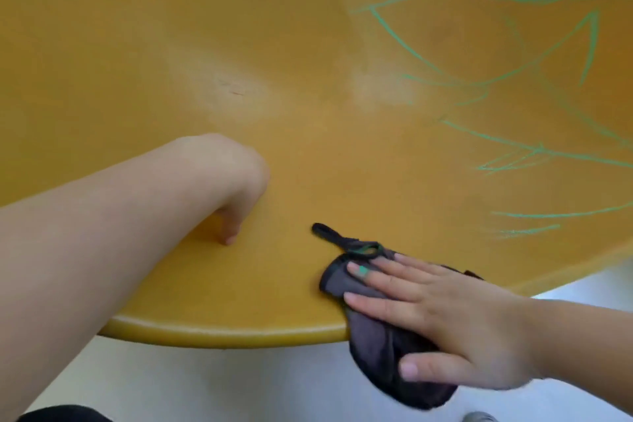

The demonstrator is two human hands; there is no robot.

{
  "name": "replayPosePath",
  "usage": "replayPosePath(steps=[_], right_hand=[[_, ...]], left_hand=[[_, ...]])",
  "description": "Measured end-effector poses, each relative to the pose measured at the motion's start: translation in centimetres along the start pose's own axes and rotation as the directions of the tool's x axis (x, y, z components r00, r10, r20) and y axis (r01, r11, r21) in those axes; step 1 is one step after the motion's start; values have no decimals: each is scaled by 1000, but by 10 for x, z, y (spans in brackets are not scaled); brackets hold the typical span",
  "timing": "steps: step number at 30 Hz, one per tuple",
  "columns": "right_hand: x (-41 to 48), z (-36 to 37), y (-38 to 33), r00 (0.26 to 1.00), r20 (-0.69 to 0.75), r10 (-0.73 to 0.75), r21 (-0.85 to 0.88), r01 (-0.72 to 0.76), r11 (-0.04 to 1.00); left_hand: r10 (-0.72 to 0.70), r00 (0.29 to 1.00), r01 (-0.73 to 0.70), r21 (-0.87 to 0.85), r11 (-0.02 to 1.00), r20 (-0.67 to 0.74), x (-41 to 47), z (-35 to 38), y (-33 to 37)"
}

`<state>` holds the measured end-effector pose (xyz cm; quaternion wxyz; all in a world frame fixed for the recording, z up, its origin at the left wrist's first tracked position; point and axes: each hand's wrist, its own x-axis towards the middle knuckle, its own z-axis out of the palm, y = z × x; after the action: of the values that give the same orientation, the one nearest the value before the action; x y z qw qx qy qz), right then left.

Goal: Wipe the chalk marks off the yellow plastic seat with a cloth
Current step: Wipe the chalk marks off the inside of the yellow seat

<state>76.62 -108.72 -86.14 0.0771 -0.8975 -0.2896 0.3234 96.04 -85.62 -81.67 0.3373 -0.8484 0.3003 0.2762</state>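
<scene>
1. One yellow seat [171, 44] fills most of the view, its rounded front rim curving across the bottom. Its left and middle parts carry only a few pale smears.
2. One left arm reaches in from the lower left. The left hand [229, 171] is bent at the wrist over the seat, its fingers pointing down, one fingertip [227, 240] touching the surface. It holds nothing.
3. One pale floor [239, 387] shows below the rim.
4. Many green chalk marks [590, 48], thin crossing lines too tangled to count, cover the seat's right part. All lie apart from the cloth.
5. One right hand [455, 319] comes in from the right, lying flat with straight, spread fingers, pressing down on the cloth at the rim. Three fingers and the thumb show.
6. One dark grey cloth [376, 336] lies under that hand. Part of it rests on the seat; the rest hangs over the front rim.
7. One dark loop [329, 233] at the cloth's far corner lies on the seat.
8. One green smudge [362, 271] marks a right-hand finger near its tip.
</scene>
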Motion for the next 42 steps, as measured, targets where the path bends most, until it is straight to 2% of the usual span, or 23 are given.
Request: replayPosePath(steps=[2, 4, 5, 7, 11, 14, 16, 18, 21, 23, 25, 28, 29, 31, 32, 34, 37, 38, 39, 40, 42], right_hand=[[-3, 0, 27, 978, -6, 206, -32, -206, 978], [3, -6, 49, 899, -84, 430, -10, -432, 902], [14, -6, 54, 866, -120, 485, 5, -488, 873], [37, -2, 44, 876, -106, 471, 29, -470, 882], [24, 2, 13, 960, -106, 258, 4, -260, 966], [-18, 9, 17, 962, -50, 270, -61, -272, 960], [-43, 7, 42, 933, -34, 359, -96, -360, 928], [-63, -6, 75, 890, -32, 456, -5, -456, 890], [-80, -28, 121, 761, -150, 631, 184, -606, 774], [-69, -32, 134, 686, -191, 702, 172, -681, 712], [-43, -26, 125, 705, -180, 686, 185, -661, 727], [-19, -6, 90, 837, -146, 527, 44, -526, 849], [-23, 0, 81, 860, -122, 495, 13, -497, 868], [-40, 5, 76, 870, -86, 485, -18, -488, 873], [-51, 6, 83, 849, -86, 522, -38, -526, 849], [-71, -1, 113, 732, -162, 661, -132, -680, 721], [-86, -29, 165, 439, -271, 857, -223, -894, 388], [-83, -35, 175, 370, -273, 888, -212, -924, 319], [-76, -37, 180, 335, -275, 901, -176, -939, 295], [-64, -36, 180, 331, -268, 905, -142, -943, 303], [-37, -25, 165, 404, -250, 880, -92, -915, 393]], left_hand=[[16, 999, -16, -1, 1000, -29, 9, -2, 5], [39, 995, -39, 3, 999, -95, 14, -4, 18], [50, 992, -53, -17, 998, -115, 15, -7, 27], [88, 983, -91, -15, 996, -163, 19, -19, 45], [158, 947, -164, 1, 986, -281, 28, -46, 75], [175, 936, -218, -115, 969, -306, 41, -58, 97], [149, 938, -223, -215, 951, -313, 51, -59, 111], [123, 925, -234, -283, 930, -359, 59, -57, 120], [60, 881, -241, -336, 910, -469, 64, -52, 122], [43, 878, -251, -381, 890, -477, 67, -48, 120], [30, 884, -260, -437, 861, -466, 70, -47, 117], [-10, 886, -263, -520, 812, -463, 75, -51, 117], [-23, 880, -262, -525, 810, -474, 77, -51, 119], [-50, 863, -255, -519, 816, -502, 80, -49, 125], [-59, 858, -250, -515, 820, -511, 82, -46, 128], [-57, 850, -258, -510, 821, -523, 85, -39, 134], [-46, 848, -279, -517, 809, -529, 88, -34, 134], [-44, 847, -283, -520, 806, -529, 88, -33, 134], [-41, 846, -287, -518, 806, -532, 88, -32, 133], [-36, 842, -292, -510, 809, -539, 87, -30, 133], [-22, 831, -299, -479, 826, -556, 86, -23, 134]])
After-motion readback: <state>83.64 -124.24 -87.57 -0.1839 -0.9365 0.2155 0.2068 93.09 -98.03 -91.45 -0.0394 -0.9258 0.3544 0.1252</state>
